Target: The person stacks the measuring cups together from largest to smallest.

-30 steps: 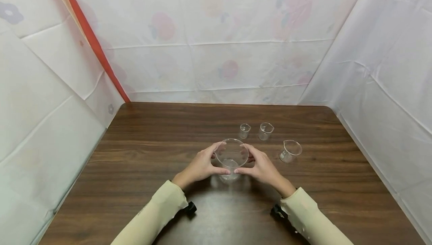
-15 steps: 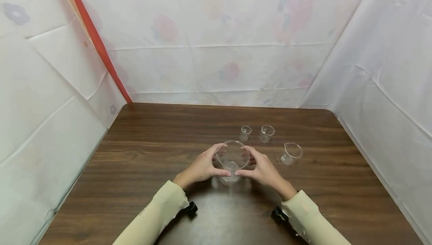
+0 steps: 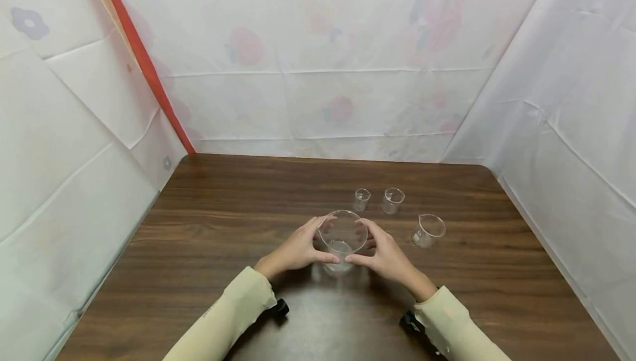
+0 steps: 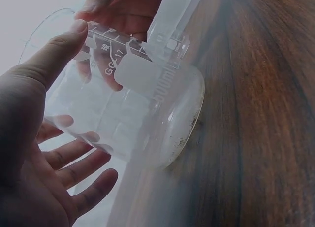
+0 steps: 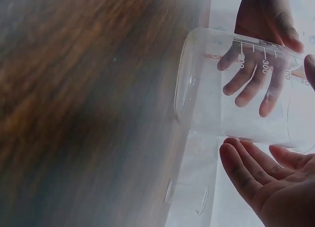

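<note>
A large clear glass beaker (image 3: 341, 231) stands upright near the middle of the wooden table, between both hands. My left hand (image 3: 300, 247) holds its left side, thumb on the near wall and fingers around the far side. On the right side, my right hand (image 3: 386, 250) holds it the same way, the two thumb tips close together. White print with a blank label shows on the beaker (image 4: 135, 74) in the left wrist view. Graduation marks face the right wrist camera on the beaker (image 5: 211, 89). Its base is at the tabletop; I cannot tell whether it touches.
Behind and right of the large beaker stand three smaller ones: a tiny beaker (image 3: 361, 201), a small beaker (image 3: 392, 202) and a medium beaker (image 3: 428, 232). The brown table (image 3: 223, 195) is bordered by white patterned sheets (image 3: 298, 101) at the back and sides.
The head view has tilted slightly, so the table and everything on it sit a little lower in frame. Both hands keep their hold on the large beaker, which stays in place.
</note>
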A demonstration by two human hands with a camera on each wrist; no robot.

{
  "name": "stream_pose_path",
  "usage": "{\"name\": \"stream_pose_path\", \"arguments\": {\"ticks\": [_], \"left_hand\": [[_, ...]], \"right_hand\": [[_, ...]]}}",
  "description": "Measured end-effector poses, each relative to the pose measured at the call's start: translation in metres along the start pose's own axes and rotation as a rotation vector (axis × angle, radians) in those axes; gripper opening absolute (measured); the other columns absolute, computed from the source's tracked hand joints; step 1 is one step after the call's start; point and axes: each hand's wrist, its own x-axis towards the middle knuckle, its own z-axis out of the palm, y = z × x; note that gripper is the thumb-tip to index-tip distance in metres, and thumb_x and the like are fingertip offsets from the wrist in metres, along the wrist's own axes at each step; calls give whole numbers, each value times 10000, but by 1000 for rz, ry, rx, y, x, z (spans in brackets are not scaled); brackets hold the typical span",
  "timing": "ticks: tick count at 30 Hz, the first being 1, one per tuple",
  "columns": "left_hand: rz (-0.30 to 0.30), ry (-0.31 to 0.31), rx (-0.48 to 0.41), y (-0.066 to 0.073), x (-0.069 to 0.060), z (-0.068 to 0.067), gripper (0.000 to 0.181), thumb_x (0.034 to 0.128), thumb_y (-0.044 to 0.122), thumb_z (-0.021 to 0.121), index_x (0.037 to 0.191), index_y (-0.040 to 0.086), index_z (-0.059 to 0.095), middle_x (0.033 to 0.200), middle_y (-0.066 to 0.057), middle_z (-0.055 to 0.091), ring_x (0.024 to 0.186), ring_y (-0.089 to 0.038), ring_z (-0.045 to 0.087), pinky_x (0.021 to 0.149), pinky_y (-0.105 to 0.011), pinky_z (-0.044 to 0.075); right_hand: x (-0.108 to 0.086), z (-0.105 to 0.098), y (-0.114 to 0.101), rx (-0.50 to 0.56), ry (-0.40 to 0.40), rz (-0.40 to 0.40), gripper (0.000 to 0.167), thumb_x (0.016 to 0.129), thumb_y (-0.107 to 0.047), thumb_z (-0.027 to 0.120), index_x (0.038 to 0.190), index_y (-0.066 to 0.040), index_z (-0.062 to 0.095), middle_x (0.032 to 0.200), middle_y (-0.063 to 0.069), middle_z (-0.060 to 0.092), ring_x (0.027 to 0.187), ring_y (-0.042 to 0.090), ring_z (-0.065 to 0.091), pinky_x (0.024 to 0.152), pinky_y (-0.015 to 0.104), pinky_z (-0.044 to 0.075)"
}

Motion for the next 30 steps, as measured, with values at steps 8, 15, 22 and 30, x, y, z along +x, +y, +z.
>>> {"name": "stream_pose_path", "arguments": {"ticks": [8, 15, 22, 30], "left_hand": [[-9, -37, -19, 1, 2, -2, 904, 771, 463, 800, 1499, 167, 354, 1484, -4, 476, 1275, -218, 534, 1001, -422, 481], [-12, -26, -38, -2, 2, 2, 888, 761, 449, 813, 1484, 182, 373, 1465, 7, 503, 1302, -183, 519, 1013, -408, 475], [-3, -20, -41, -2, 4, 2, 871, 759, 419, 823, 1467, 155, 390, 1451, -6, 516, 1298, -180, 524, 1007, -409, 480], [7, -19, -52, -2, 4, 2, 876, 757, 430, 821, 1461, 130, 393, 1437, -24, 527, 1288, -197, 533, 1003, -420, 482]], "right_hand": [[0, -3, 2, -33, -34, -17, 778, 800, -394, 794, 1412, -95, 418, 1301, 122, 579, 949, 215, 668, 807, 339, 564], [1, -14, 4, -49, -88, -53, 802, 802, -377, 795, 1432, -72, 405, 1279, 141, 594, 968, 230, 667, 828, 379, 565], [3, -23, 6, -49, -81, -117, 825, 776, -314, 825, 1425, -31, 402, 1240, 176, 618, 984, 286, 665, 834, 400, 564], [6, -34, 6, -60, -57, -143, 778, 801, -267, 807, 1422, -13, 415, 1210, 184, 630, 1058, 319, 633, 846, 414, 560]]}}
